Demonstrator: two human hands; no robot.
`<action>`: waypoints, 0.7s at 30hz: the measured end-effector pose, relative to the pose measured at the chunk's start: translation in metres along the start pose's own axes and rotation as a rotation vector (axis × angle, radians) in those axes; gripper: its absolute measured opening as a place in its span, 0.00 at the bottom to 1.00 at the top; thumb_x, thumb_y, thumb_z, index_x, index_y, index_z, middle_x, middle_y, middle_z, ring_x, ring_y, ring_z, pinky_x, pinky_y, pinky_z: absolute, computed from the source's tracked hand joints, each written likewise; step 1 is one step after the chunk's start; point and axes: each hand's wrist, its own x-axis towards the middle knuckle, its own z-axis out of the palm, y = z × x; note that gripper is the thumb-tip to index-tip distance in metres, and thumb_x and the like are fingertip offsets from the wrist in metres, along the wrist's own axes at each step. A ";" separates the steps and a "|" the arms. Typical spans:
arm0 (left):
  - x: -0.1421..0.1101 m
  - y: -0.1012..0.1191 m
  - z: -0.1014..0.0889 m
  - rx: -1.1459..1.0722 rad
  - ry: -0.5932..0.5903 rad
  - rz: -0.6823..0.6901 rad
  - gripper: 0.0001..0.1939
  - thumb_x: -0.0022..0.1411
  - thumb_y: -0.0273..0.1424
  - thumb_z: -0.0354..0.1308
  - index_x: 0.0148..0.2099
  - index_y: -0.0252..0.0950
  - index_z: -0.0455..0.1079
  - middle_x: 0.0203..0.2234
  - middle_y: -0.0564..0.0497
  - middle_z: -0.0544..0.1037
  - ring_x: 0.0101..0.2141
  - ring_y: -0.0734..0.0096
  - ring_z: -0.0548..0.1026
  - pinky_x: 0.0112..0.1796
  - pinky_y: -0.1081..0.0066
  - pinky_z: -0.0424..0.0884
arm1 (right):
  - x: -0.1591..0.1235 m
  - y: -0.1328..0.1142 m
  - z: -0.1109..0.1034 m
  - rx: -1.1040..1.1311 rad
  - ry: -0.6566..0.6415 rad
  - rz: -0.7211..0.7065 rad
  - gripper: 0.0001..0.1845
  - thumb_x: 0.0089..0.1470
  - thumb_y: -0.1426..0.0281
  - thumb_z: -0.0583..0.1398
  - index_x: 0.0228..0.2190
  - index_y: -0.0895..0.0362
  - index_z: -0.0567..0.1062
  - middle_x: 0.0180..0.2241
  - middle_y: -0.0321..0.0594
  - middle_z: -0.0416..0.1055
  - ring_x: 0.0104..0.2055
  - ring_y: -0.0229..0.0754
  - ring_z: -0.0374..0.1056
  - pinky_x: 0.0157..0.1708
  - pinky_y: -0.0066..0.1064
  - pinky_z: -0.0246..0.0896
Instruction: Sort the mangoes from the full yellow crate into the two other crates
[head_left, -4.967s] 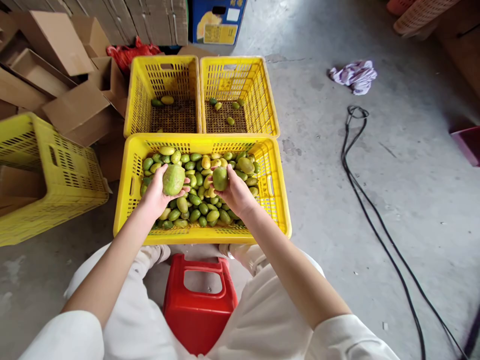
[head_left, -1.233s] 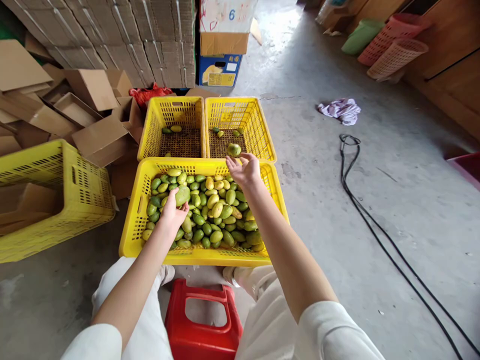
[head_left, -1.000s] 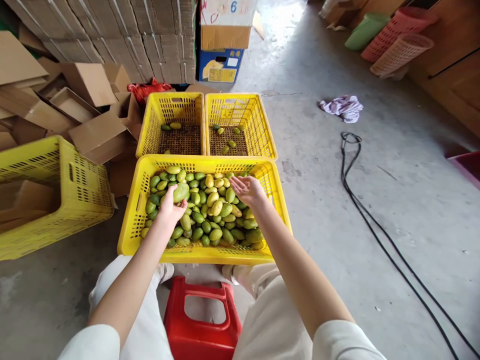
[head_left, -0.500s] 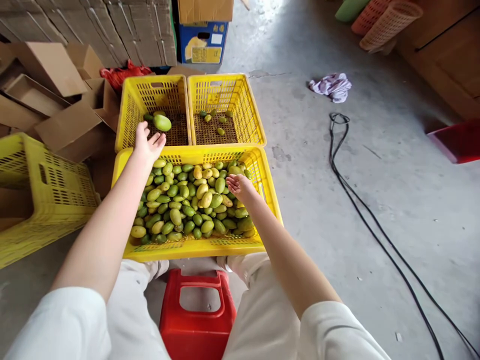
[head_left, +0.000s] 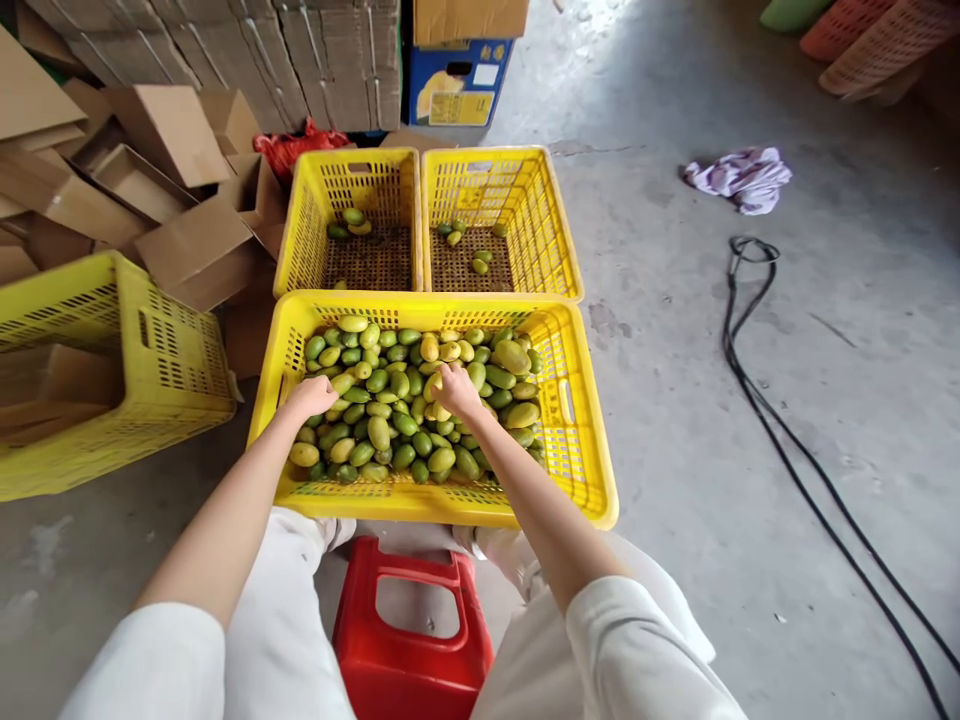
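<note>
A yellow plastic crate (head_left: 604,480) in front of me holds a layer of small oval mangoes (head_left: 379,432), green to yellow. At the left part of the pile, my left hand (head_left: 311,397) is closed, with a greenish-yellow mango (head_left: 343,383) at its fingertips. My right hand (head_left: 457,391) is closed over the pile right of centre, its fingers around a yellow mango (head_left: 433,388) that is partly hidden. Beyond stand two more yellow crates: the left one (head_left: 300,220) has a few mangoes at its back and front, the right one (head_left: 561,225) several scattered ones.
A red plastic stool (head_left: 412,660) is between my legs. To the left are a tilted yellow crate (head_left: 180,350) and loose cardboard boxes (head_left: 199,240). A blue box (head_left: 461,85) stands behind. On the floor at right lie a cloth (head_left: 742,180) and a black cable (head_left: 750,385).
A large green mango left my open left hand and dropped into the back left crate. Both hands moved onto the pile and closed. The view shifted left.
</note>
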 end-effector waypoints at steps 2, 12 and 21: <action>0.002 -0.002 0.001 0.171 0.048 -0.032 0.21 0.50 0.17 0.72 0.25 0.41 0.63 0.28 0.48 0.79 0.65 0.37 0.76 0.64 0.50 0.69 | 0.002 -0.005 0.010 -0.091 -0.033 -0.024 0.27 0.63 0.77 0.64 0.63 0.60 0.77 0.70 0.64 0.68 0.71 0.67 0.65 0.69 0.50 0.63; 0.010 0.001 0.028 0.372 0.038 -0.017 0.22 0.48 0.22 0.75 0.25 0.42 0.62 0.39 0.42 0.83 0.68 0.36 0.73 0.63 0.56 0.71 | 0.004 0.005 0.023 -0.212 -0.031 -0.013 0.27 0.55 0.77 0.69 0.57 0.57 0.78 0.69 0.63 0.64 0.68 0.68 0.66 0.65 0.53 0.65; -0.007 0.009 0.081 -0.038 -0.252 -0.185 0.21 0.61 0.51 0.75 0.37 0.41 0.75 0.31 0.42 0.85 0.37 0.49 0.87 0.42 0.56 0.83 | 0.001 -0.029 0.027 0.199 -0.052 -0.118 0.14 0.63 0.58 0.69 0.41 0.54 0.76 0.44 0.41 0.81 0.47 0.46 0.78 0.49 0.33 0.72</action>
